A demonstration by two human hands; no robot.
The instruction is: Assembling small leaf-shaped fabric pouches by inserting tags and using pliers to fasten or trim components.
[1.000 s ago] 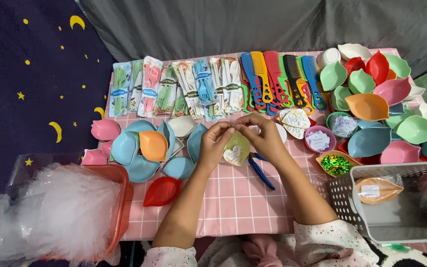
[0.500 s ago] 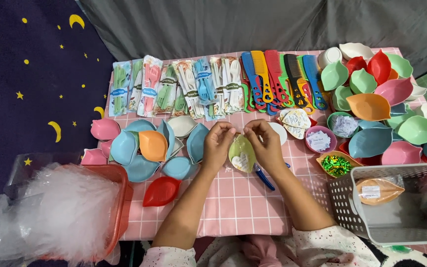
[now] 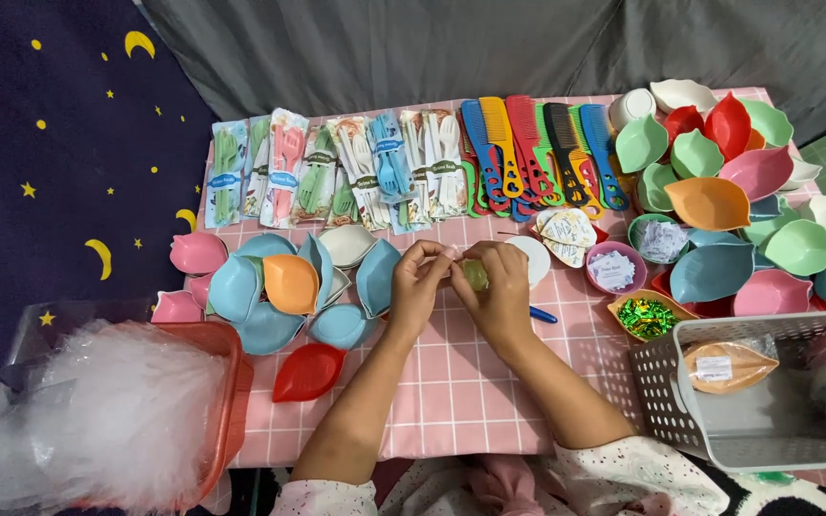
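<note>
1. The tabletop [image 3: 451, 401], under a pink checked cloth, carries everything and fills the middle of the view.
2. At the lower left a red basket [image 3: 227, 401] holds a heap of clear plastic bags [image 3: 117, 411]; at the lower right a white perforated basket [image 3: 719, 420] holds an orange leaf-shaped dish in a clear wrap with a small white label.
3. A pile of leaf-shaped dishes [image 3: 719, 201] in green, red, orange, pink and teal lies at the right; a smaller cluster of blue, orange and pink dishes [image 3: 279, 287] lies left of the hands.
4. Along the far edge stands a row of flat clear packets of plastic cutlery [image 3: 336, 172], long sides running away from the person, each with a pale label band across its middle; beside them lies a fan of coloured combs [image 3: 537, 148].
5. The left hand [image 3: 418, 287] and the right hand [image 3: 499, 291] meet over the tabletop's centre.
6. Between them sits a small green, clear-wrapped item [image 3: 475, 274]; it is mostly hidden, so its long axis and heading cannot be told.
7. Each grip is pressed together, fingertips pinching the wrapped item from either side.
8. A blue pen [image 3: 543, 314] pokes out just right of the right hand.
</note>
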